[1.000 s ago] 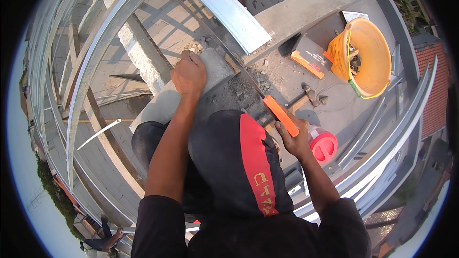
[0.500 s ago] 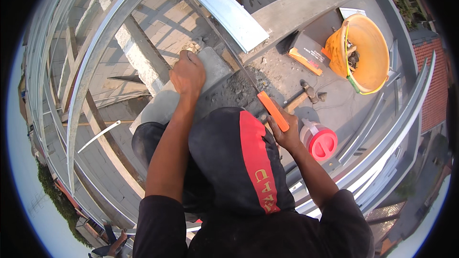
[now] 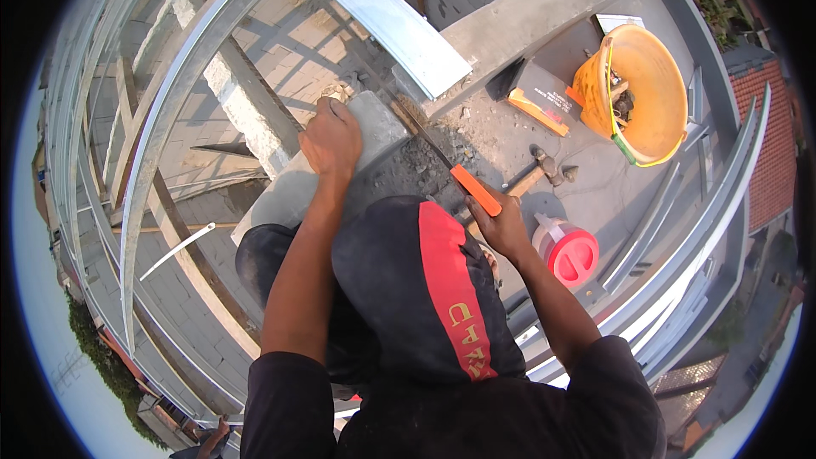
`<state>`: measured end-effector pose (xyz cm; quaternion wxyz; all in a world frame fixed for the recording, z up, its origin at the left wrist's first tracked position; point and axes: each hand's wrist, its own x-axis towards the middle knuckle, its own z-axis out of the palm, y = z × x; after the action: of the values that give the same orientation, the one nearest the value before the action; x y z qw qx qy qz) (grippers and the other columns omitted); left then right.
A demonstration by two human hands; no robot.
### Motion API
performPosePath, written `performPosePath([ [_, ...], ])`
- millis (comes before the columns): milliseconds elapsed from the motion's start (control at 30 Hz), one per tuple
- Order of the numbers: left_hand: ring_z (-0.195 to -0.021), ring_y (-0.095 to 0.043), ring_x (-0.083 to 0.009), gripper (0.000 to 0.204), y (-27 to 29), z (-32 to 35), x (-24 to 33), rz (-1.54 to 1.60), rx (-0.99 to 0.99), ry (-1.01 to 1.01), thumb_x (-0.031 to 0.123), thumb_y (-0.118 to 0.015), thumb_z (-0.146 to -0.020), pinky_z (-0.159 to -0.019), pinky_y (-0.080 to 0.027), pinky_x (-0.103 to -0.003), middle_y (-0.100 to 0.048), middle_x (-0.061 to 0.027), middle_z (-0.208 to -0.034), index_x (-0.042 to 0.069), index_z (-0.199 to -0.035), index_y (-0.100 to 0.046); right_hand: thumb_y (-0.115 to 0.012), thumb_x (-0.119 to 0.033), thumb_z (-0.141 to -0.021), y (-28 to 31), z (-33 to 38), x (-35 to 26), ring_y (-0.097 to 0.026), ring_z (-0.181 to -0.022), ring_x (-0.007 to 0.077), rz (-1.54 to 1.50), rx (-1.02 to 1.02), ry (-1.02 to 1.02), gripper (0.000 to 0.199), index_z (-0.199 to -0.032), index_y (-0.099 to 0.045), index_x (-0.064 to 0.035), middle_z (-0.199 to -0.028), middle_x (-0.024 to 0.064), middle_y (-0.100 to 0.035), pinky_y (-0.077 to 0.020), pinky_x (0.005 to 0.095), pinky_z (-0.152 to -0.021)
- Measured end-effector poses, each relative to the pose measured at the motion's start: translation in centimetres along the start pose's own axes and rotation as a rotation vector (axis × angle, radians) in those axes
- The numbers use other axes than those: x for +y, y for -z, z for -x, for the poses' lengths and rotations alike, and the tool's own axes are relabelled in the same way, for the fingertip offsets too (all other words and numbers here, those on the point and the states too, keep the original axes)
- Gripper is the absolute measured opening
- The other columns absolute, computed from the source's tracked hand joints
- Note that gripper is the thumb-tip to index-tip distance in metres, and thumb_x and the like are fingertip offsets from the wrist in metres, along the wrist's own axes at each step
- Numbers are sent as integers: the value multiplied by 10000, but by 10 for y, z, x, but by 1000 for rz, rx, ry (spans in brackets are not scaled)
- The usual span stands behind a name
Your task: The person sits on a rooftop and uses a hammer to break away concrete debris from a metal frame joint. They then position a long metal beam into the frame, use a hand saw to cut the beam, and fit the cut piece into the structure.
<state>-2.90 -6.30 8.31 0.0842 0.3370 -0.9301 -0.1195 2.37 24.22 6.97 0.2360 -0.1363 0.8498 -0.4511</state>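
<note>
A grey lightweight concrete block [image 3: 285, 191] lies in front of my knees. My left hand [image 3: 331, 143] is closed over its far end, knuckles up and fingertips mostly hidden. In my right hand [image 3: 501, 225] is a handsaw [image 3: 476, 190] with an orange handle. Its long thin dark blade slants forward and left past the block's right end; whether the teeth touch the block I cannot tell. Grey rubble and dust [image 3: 425, 161] lie beside the blade. Close to my right hand lies a hammer [image 3: 529, 178] with a wooden handle.
A yellow bucket [image 3: 650, 76] holding debris stands far right, beside a dark and orange box [image 3: 544, 98]. Nearer is a clear jug with a red lid [image 3: 572, 257]. Metal channels [image 3: 391, 17] and wooden beams [image 3: 191, 246] frame openings at the left. A concrete ledge [image 3: 544, 8] crosses the far side.
My right hand and the saw have shifted slightly forward and left, and the handle's angle has changed a little. My left hand stays on the block. The whole view has drifted slightly.
</note>
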Motion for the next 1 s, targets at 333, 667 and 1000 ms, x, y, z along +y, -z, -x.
performPosePath([
  [333,-788,-712,-433,350,-3,-3,-2,-21,-12,-1,276,-457,-1021,-841,-507,-507,-721,-266,-798,19,-1042,-693,-687,-223,-955,-4,6,7,-740,-811,391,2,1,36,472,-1393,-630,-57,-1074,224,-745,-586,443,-744],
  [667,-765,-705,-449,356,-6,-2,-5,-18,18,-29,277,-456,-1024,-834,-513,-517,-722,-257,-789,21,-1069,-698,-688,-170,-953,-3,18,-12,-704,-702,356,-144,130,186,508,-1433,-589,-36,-872,227,-707,-561,384,-677],
  [1000,-792,-710,-445,354,-1,-4,-6,-15,-21,-11,280,-444,-1034,-831,-498,-526,-723,-260,-796,27,-1075,-689,-663,-173,-970,17,41,-16,-717,-663,329,-16,48,198,583,-1506,-501,-11,-801,200,-699,-552,372,-638],
])
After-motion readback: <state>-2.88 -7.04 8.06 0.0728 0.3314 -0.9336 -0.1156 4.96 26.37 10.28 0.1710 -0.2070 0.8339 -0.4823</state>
